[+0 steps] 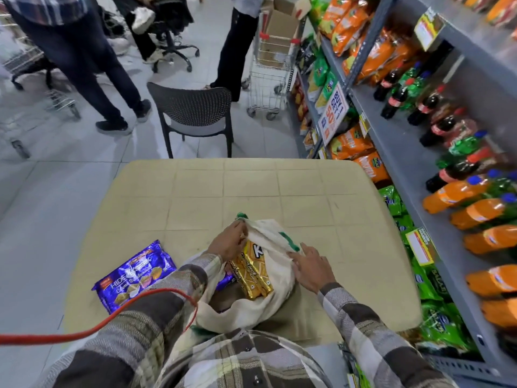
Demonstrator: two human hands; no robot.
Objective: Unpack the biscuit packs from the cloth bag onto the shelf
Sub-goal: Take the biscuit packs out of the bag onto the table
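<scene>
One purple pack lies on the table, not the shelf; gold packs sit in the cloth bag (perhaps more beneath); left hand pinches its rim; right hand rests on it, fingers spread.

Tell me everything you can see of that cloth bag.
The cloth bag is cream fabric with green trim, lying slumped on the beige table, its mouth pulled open. Gold biscuit packs stick out of it. The left hand pinches its far rim; the right hand rests with straight fingers on its right side.
</scene>
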